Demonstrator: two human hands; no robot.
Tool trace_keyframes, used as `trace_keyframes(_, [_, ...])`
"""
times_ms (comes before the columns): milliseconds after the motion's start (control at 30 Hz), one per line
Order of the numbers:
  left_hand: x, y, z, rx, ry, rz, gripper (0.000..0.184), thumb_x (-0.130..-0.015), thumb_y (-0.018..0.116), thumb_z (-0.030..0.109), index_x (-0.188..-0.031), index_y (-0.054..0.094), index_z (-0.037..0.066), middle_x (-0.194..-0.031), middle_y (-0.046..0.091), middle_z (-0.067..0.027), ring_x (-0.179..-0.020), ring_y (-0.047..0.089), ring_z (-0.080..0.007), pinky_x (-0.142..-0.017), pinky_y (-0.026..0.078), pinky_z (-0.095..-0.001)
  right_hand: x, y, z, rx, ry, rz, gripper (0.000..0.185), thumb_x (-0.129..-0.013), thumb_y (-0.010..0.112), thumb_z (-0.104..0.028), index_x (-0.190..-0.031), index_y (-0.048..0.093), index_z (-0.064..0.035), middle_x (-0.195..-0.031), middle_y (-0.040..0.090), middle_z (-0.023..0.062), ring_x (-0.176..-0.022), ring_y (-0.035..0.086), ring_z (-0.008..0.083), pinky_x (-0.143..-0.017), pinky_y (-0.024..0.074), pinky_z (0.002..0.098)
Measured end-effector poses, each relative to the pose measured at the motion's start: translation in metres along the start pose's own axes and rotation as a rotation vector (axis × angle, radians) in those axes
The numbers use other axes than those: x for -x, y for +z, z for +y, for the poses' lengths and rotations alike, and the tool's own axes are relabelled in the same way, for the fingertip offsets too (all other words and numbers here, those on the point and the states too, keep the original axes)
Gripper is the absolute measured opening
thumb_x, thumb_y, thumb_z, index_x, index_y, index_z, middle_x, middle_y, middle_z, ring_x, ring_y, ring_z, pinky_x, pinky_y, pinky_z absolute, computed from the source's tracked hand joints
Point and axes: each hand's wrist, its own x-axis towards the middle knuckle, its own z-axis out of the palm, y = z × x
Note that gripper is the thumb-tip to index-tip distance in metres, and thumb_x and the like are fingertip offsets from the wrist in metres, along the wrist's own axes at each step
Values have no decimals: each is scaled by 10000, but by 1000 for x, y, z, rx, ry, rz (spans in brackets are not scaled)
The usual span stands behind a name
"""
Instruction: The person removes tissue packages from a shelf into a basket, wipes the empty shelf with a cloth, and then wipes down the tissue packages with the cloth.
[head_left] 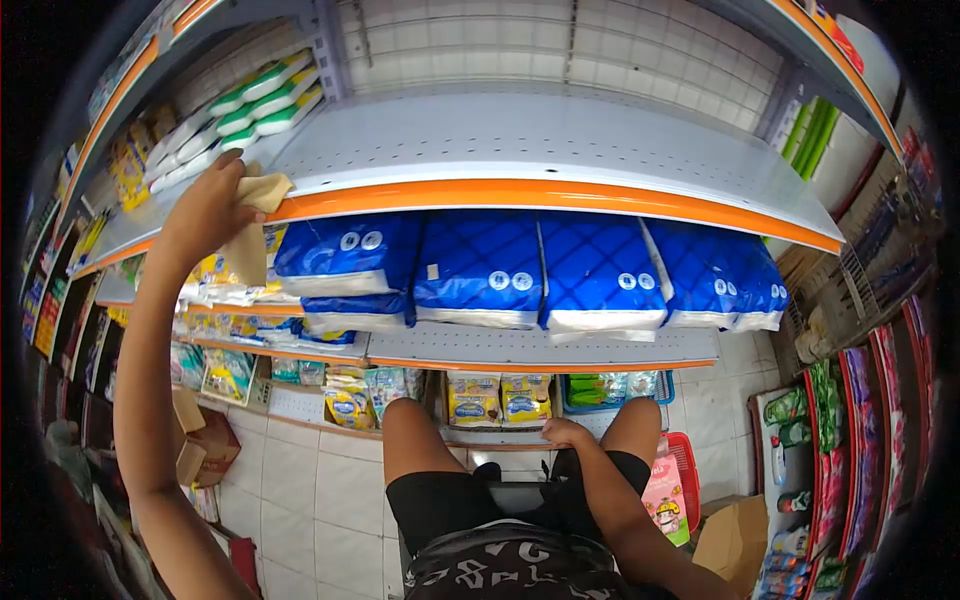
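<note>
My left hand [208, 215] is closed around a pale yellow cloth [265, 190] at the left end of the orange-edged upper shelf [480, 135]. Part of the cloth lies over the shelf's front edge, and the rest hangs below my fingers. Green and white packs [265, 100] are stacked on the shelf beyond that hand. My right hand [568, 432] rests by my right thigh with its fingers curled in; whether anything is inside them is hidden. Large blue packs [480, 270] stand in a row under the upper shelf.
Yellow packs [473, 398] and a blue basket [575, 402] sit on the bottom shelf. A red basket [688, 470] and an open cardboard box [735, 540] are on the floor at my right. Another carton [212, 445] stands at the left. Stocked shelves line both sides.
</note>
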Motion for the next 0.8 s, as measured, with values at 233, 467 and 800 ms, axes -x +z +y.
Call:
trace_keyframes(233, [4,-24,-18,59,3,145,402,-743,692,151,-1087,566,-14,-1132,590,-183,-957,602,-344,-812,481,-375,1,3,-6,-71,-44,49,441,-890,538,-311,-559,478,-26,-511,507,89,-474,492,232,-566,439,417])
trace_keyframes(467, [-48,-19,37,403,-49,12,374,-860,626,339,-1045,614,15,-855,664,-102,-737,618,-169,-665,494,-306,-3,3,0,-162,-94,132,389,-878,553,-315,-668,548,12,-556,534,99,-551,528,242,-615,458,415])
trace_keyframes(800, [-119,41,87,438,424,12,267,-860,574,267,-940,603,14,-958,452,-102,-957,425,-252,-885,323,-343,7,-2,-24,-131,-110,215,293,-837,604,-327,-947,649,-59,-907,663,123,-867,622,254,-740,478,370])
